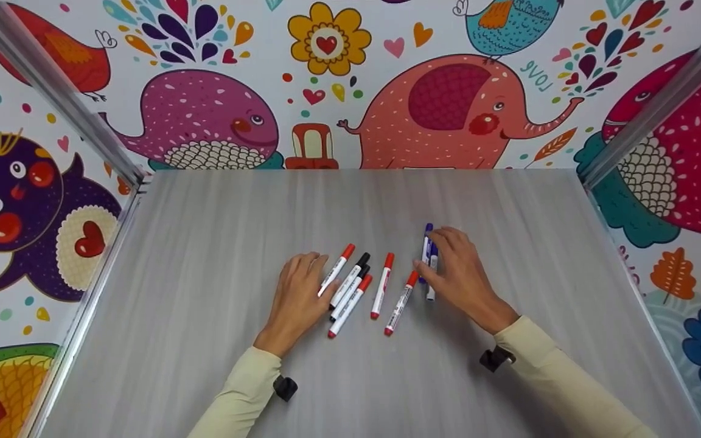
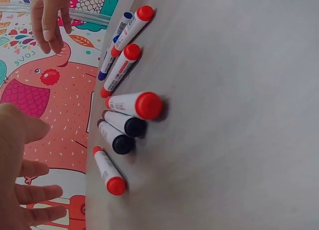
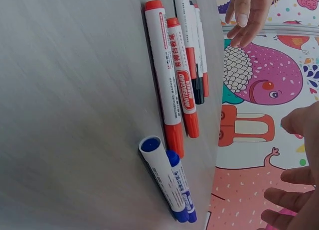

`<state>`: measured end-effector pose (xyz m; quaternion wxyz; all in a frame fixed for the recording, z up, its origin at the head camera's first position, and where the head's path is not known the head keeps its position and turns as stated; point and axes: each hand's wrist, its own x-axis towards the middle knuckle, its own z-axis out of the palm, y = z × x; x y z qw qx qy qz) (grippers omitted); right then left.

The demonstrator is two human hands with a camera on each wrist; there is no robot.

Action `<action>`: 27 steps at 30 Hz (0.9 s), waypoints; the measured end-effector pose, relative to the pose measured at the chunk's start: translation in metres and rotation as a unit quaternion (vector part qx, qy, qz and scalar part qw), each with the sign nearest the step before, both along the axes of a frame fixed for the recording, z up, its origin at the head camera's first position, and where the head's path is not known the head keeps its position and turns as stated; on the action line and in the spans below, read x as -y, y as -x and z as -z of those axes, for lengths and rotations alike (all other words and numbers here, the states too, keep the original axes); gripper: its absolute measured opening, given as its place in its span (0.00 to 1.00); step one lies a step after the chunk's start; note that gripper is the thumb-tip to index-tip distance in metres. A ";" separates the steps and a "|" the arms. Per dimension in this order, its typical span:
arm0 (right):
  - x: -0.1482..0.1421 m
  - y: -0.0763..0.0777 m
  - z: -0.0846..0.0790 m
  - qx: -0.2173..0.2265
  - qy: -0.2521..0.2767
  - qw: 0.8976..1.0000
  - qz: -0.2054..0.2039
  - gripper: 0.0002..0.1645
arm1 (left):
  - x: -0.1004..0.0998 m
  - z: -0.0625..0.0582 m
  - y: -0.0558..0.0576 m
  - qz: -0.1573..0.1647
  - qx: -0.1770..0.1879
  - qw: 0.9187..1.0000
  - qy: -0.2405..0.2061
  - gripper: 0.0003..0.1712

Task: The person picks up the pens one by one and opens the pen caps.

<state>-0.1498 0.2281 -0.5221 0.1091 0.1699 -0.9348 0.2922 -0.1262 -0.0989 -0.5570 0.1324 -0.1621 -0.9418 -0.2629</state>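
Note:
Several whiteboard markers with white barrels lie on the grey table. On the left, two black-capped markers [image 1: 350,281] lie side by side between a red-capped marker [image 1: 337,269] and another red-capped marker [image 1: 350,306]. Two more red markers [image 1: 382,286] [image 3: 183,75] rest apart in the middle. My left hand [image 1: 299,298] is over the left end of this group, fingers spread and holding nothing in the left wrist view. Two blue markers [image 3: 164,180] lie together under my right hand [image 1: 460,274], which partly hides them from the head. Its fingers are loosely bent, apart from the markers.
The wood-grain table [image 1: 216,225] is bordered by metal rails [image 1: 648,115] at the sides. Behind it stands a wall panel [image 1: 381,36] printed with cartoon animals. A small black camera [image 1: 285,387] is worn at the left wrist and another black camera [image 1: 496,359] at the right.

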 end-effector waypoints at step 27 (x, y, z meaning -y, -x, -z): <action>0.021 0.015 0.016 -0.026 0.007 0.997 -0.069 0.31 | 0.006 0.021 -0.011 -0.015 -0.011 0.999 -0.051 0.25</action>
